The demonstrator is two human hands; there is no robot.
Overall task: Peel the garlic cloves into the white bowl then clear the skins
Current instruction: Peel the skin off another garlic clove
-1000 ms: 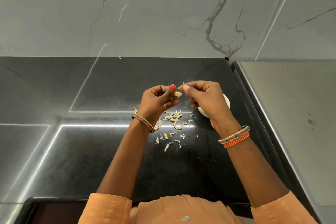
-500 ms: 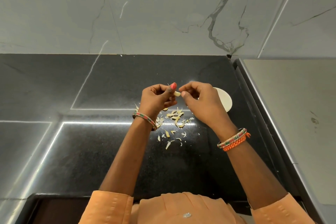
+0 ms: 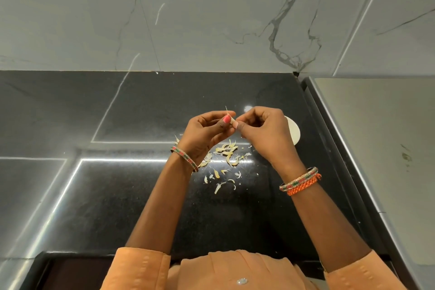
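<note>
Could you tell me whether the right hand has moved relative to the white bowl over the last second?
Yes. The right hand has shifted left off the white bowl, uncovering more of its rim.

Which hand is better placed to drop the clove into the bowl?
Probably the right hand: the bowl lies just behind it on the counter's right. The left hand, which pinches the clove, is farther from it.
</note>
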